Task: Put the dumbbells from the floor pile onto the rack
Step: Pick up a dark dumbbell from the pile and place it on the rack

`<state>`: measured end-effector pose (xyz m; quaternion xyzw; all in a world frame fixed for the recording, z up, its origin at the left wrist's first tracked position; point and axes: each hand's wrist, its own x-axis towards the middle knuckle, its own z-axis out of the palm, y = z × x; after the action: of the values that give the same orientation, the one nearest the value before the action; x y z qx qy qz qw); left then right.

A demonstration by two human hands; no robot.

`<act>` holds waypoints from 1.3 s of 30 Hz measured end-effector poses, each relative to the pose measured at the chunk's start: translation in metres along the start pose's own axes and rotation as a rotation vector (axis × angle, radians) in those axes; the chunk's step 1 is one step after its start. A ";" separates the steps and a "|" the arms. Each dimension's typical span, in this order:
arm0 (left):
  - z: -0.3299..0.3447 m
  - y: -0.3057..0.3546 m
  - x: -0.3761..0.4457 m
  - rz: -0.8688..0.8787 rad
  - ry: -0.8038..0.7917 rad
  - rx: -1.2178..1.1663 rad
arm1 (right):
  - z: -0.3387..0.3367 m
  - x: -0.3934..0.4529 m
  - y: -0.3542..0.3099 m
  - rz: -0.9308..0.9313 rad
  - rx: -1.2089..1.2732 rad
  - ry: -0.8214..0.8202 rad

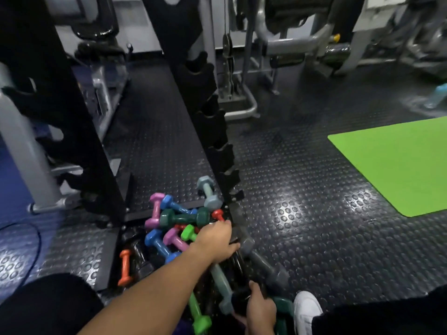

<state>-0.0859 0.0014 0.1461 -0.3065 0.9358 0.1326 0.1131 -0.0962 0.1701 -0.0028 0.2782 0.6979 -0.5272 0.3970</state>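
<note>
A pile of coloured dumbbells (174, 228) lies on the floor at the foot of the black rack (210, 131), whose notched cradles all look unoccupied. In the pile are pink, blue, dark green, red and bright green ones, plus an orange dumbbell (125, 267) at the left. My left hand (215, 240) reaches into the right side of the pile, fingers curled over a black dumbbell (235, 258). My right hand (260, 308), low in the view, grips another black dumbbell (242, 297). A dark grey dumbbell (263, 262) lies just right of both hands.
A bright green mat (399, 165) covers the studded rubber floor at the right. My white shoe (307, 308) stands beside the pile. Grey gym machines (290, 42) fill the back, with a blue bottle (437, 95) at far right. A cable (36, 238) loops on the floor at left.
</note>
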 end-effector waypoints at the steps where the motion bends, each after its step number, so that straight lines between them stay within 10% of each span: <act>1: -0.007 0.005 0.004 0.016 0.012 -0.005 | 0.004 0.027 0.008 -0.019 0.012 0.015; 10: -0.075 0.036 0.062 0.167 0.118 0.091 | 0.013 -0.061 -0.116 -0.089 0.315 -0.057; 39: -0.142 0.023 0.387 0.176 -0.133 0.354 | 0.141 0.097 -0.306 -0.146 0.219 -0.240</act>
<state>-0.4222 -0.2359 0.1701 -0.1895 0.9581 -0.0044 0.2148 -0.3583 -0.0563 0.0542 0.2033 0.6025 -0.6568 0.4053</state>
